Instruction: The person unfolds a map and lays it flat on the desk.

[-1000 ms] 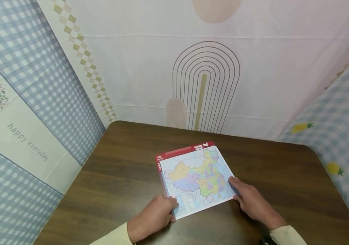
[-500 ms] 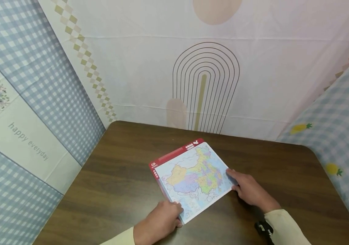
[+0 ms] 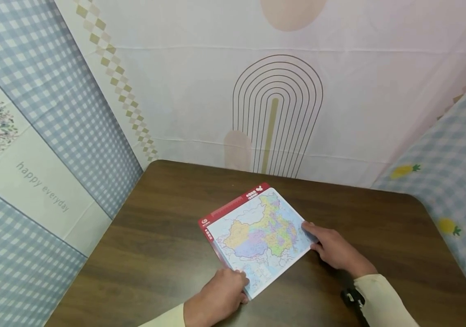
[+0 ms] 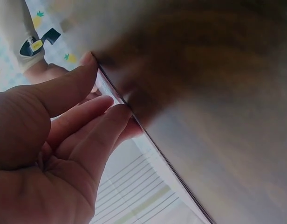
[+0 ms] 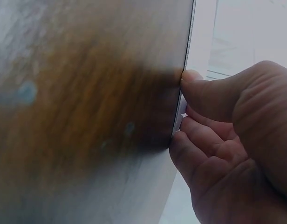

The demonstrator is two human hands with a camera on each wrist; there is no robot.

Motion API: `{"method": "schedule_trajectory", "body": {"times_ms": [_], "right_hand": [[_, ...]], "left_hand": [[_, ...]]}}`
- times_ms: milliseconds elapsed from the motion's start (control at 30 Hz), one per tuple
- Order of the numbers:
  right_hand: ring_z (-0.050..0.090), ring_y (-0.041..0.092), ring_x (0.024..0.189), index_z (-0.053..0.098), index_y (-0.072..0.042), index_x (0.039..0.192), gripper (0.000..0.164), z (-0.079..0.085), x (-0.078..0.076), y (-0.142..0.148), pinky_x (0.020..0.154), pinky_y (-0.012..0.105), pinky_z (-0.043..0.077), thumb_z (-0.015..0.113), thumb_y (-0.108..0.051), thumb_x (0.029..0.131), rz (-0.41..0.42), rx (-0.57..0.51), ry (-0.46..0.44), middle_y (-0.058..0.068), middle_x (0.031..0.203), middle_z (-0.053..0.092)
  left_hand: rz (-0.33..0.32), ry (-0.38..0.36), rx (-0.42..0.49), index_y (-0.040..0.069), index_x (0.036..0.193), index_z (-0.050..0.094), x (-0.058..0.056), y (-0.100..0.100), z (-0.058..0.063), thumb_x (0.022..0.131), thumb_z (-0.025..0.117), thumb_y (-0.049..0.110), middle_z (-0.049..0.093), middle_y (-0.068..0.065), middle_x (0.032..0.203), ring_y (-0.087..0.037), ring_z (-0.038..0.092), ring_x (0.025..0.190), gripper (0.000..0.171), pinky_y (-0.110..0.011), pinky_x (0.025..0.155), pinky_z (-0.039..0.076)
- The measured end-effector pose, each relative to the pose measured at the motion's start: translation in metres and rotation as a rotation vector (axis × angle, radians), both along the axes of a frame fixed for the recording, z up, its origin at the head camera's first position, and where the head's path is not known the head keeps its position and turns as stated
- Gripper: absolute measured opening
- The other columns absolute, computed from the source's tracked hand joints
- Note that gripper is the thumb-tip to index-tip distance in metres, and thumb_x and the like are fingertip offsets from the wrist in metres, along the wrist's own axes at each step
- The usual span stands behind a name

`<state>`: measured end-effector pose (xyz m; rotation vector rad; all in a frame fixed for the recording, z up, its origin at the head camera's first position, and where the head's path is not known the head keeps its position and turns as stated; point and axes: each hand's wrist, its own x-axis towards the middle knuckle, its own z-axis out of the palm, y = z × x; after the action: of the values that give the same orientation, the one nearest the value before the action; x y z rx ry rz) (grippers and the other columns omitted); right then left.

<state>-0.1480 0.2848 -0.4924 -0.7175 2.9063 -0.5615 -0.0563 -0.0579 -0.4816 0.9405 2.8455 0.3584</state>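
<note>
A flat rectangular map (image 3: 253, 231) with a red border along its far edge lies turned on the table in the head view, close to the surface. I cannot tell whether it touches the wood. My left hand (image 3: 221, 293) grips its near left corner. At the right edge, my right hand (image 3: 334, 249) pinches it between thumb and fingers. In the left wrist view the thumb and fingertips of the left hand (image 4: 64, 126) meet the map's thin edge (image 4: 164, 163). The right hand (image 5: 241, 126) does likewise in the right wrist view.
Brown wooden table (image 3: 151, 227) spreads around the map. A white printed cloth (image 3: 184, 100) hangs behind it. Blue checked cloths hang on the left (image 3: 73, 113) and right (image 3: 453, 168). A black strap (image 3: 352, 297) circles the right wrist.
The map has turned counterclockwise in both hands, its right side moving away and its near left corner coming closer and rightward. Most of this happened in the first half second.
</note>
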Motion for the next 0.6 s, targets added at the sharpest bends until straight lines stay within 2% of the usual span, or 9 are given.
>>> {"method": "schedule_trajectory", "body": {"times_ms": [167,267,367,433,500,600], "right_hand": [[0.052,0.042,0.143,0.049,0.001,0.155,0.065,0.0,-0.001,0.001,0.107,0.055,0.05,0.074,0.001,0.095,-0.002,-0.007,-0.021,0.023,0.161,0.048],[0.052,0.042,0.144,0.049,0.0,0.156,0.065,0.001,-0.001,0.002,0.107,0.056,0.05,0.074,-0.001,0.096,-0.012,-0.006,-0.03,0.022,0.161,0.047],[0.052,0.043,0.144,0.05,0.0,0.155,0.065,0.0,0.0,0.002,0.108,0.057,0.049,0.075,-0.003,0.096,-0.034,-0.016,-0.035,0.022,0.16,0.049],[0.052,0.043,0.144,0.05,0.0,0.154,0.064,-0.001,0.002,0.0,0.108,0.058,0.049,0.076,-0.006,0.096,-0.059,-0.029,-0.027,0.022,0.159,0.05],[0.052,0.043,0.144,0.051,0.001,0.153,0.064,-0.001,0.005,-0.004,0.107,0.06,0.049,0.077,-0.009,0.095,-0.083,-0.043,-0.014,0.022,0.158,0.051],[0.052,0.043,0.144,0.052,0.001,0.153,0.066,-0.001,0.014,-0.012,0.107,0.06,0.05,0.079,-0.016,0.095,-0.105,-0.051,0.004,0.022,0.158,0.052]], "left_hand": [[0.018,-0.06,0.0,0.015,0.095,0.079,-0.003,0.0,0.003,0.085,0.089,0.03,0.072,0.005,0.083,-0.006,0.051,0.067,0.02,-0.021,0.063,0.044],[0.024,-0.093,0.02,0.017,0.092,0.079,-0.004,-0.002,0.004,0.086,0.089,0.033,0.07,0.007,0.081,-0.006,0.05,0.066,0.02,-0.022,0.063,0.044],[0.028,-0.132,0.096,0.019,0.088,0.077,-0.007,-0.008,0.005,0.087,0.088,0.035,0.063,0.013,0.073,-0.003,0.048,0.063,0.02,-0.019,0.061,0.042],[0.038,-0.137,0.162,0.018,0.092,0.077,-0.011,-0.015,0.006,0.088,0.087,0.034,0.062,0.015,0.072,-0.001,0.048,0.062,0.019,-0.018,0.06,0.041],[0.047,-0.121,0.221,0.015,0.101,0.08,-0.018,-0.024,0.006,0.088,0.087,0.032,0.071,0.013,0.082,0.001,0.054,0.067,0.022,-0.018,0.064,0.046],[0.068,-0.076,0.28,0.01,0.119,0.079,-0.031,-0.037,0.006,0.088,0.088,0.025,0.08,0.0,0.111,-0.005,0.069,0.09,0.035,-0.025,0.079,0.058]]}}
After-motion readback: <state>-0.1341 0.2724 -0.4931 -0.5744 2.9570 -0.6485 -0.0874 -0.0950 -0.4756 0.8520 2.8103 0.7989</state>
